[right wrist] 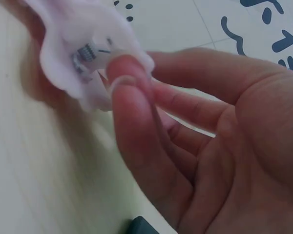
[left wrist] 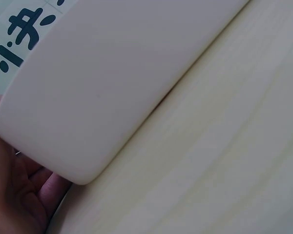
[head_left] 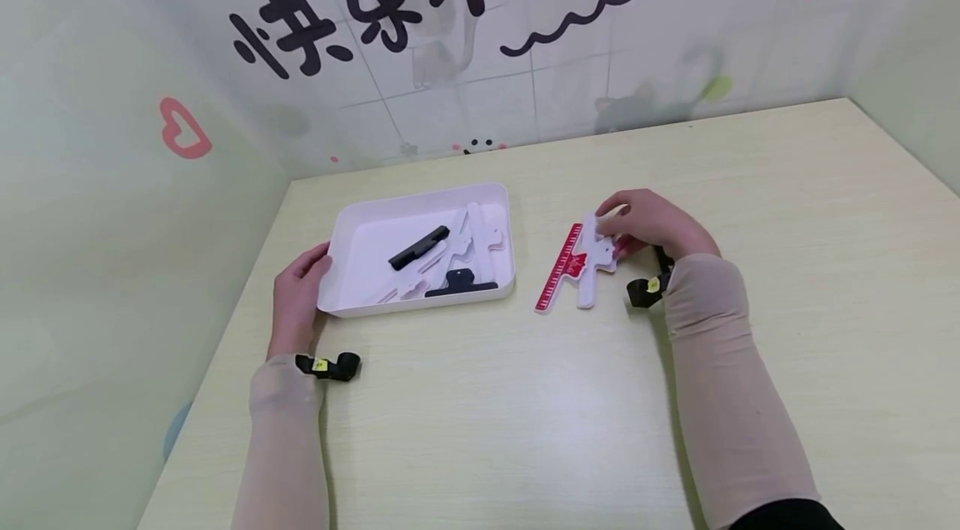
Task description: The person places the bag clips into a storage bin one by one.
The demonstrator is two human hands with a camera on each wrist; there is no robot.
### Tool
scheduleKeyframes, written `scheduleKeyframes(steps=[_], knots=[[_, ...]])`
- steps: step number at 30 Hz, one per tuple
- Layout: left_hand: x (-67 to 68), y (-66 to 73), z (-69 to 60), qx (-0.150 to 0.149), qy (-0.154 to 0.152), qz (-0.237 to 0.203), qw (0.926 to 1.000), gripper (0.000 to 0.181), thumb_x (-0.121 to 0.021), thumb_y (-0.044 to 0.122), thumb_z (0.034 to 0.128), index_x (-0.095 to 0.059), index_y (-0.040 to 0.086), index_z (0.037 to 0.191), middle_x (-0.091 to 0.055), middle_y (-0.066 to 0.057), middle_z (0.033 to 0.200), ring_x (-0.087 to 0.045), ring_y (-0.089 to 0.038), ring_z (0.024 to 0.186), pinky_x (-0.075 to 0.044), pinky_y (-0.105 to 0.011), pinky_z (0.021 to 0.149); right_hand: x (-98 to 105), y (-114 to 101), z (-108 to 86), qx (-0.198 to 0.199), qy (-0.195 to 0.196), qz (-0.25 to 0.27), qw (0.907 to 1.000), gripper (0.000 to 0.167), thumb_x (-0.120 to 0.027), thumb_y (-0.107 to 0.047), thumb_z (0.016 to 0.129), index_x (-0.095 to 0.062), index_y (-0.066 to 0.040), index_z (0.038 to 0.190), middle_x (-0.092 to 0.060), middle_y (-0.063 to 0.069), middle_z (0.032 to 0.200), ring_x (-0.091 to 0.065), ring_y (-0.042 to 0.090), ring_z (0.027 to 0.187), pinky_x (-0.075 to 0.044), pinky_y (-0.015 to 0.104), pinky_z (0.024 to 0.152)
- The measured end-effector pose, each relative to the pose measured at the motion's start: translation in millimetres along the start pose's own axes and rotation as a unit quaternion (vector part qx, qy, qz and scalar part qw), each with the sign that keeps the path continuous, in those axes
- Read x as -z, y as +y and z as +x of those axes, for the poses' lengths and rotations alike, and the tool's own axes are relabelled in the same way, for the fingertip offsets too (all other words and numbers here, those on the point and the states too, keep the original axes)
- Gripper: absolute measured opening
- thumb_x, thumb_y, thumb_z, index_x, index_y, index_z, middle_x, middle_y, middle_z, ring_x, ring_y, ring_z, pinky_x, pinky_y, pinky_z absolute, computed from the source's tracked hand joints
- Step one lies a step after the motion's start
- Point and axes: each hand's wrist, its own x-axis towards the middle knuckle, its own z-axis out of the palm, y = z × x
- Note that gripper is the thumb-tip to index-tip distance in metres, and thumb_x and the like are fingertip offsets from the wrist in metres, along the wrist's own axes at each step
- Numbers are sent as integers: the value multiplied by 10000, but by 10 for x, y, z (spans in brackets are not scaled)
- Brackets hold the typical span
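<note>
A shallow white tray [head_left: 420, 309] sits on a pale wooden table [head_left: 465, 413], left of centre. Inside, mostly toward its right and front, lie a slim black clip [head_left: 420, 248], set diagonally, a wide black clip [head_left: 459, 283] along the front wall, and several overlapping white clips [head_left: 481, 247]. The left hand [head_left: 297, 292] grips the tray's left end, fingers bent against the outside. Outside the tray, to its right, the right hand [head_left: 658, 222] pinches a white clip [head_left: 588, 288] between thumb and forefinger; a red-and-white clip [head_left: 553, 276] lies immediately left of it. A strip of tabletop separates these clips from the tray; broader stretches extend in front and to the right. The table's left edge runs near the left hand, its back edge behind the tray.
</note>
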Motion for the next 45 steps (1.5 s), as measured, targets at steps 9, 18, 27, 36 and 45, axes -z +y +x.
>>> scheduleKeyframes(steps=[9,18,27,36,45], knots=[[7,-10,15,-11,64,46,10000,379,-572,397,851,-559,296,1216,-468,76,1295,-434,-112,1134,-391,-272,901,47,-37,-46,365,-394,126,9985,405,-580,-98,853,-462,-65,1239,-539,155,1028,-606,216,763,-493,308,731],[-5,-9,17,-28,21,-7,10000,387,-575,396,850,-557,286,1220,-468,70,1297,-435,-120,1135,-387,-278,905,117,-138,-161,663,-207,-112,9975,386,-528,-52,861,-468,-53,1242,-519,151,988,-602,214,771,-486,316,748],[-1,-14,25,-51,35,22,10000,388,-574,397,850,-558,282,1220,-471,67,1294,-438,-123,1133,-392,-268,897,118,-252,-207,911,229,31,9956,387,-504,-55,855,-468,-109,1237,-527,137,1013,-621,225,770,-386,378,858],[5,-16,28,-70,80,128,9999,388,-568,402,853,-554,288,1223,-469,74,1296,-423,-110,1141,-378,-282,915,2,-403,-163,1356,966,43,9860,334,-535,-129,877,-517,-162,1209,-559,73,995,-583,196,862,-388,373,835],[2,-7,14,-20,84,36,10000,387,-576,393,851,-558,281,1221,-473,69,1293,-434,-116,1131,-391,-263,892,-204,-562,-79,1592,1361,358,9772,278,-571,-135,868,-565,-184,1142,-557,30,977,-566,178,852,-451,365,729]])
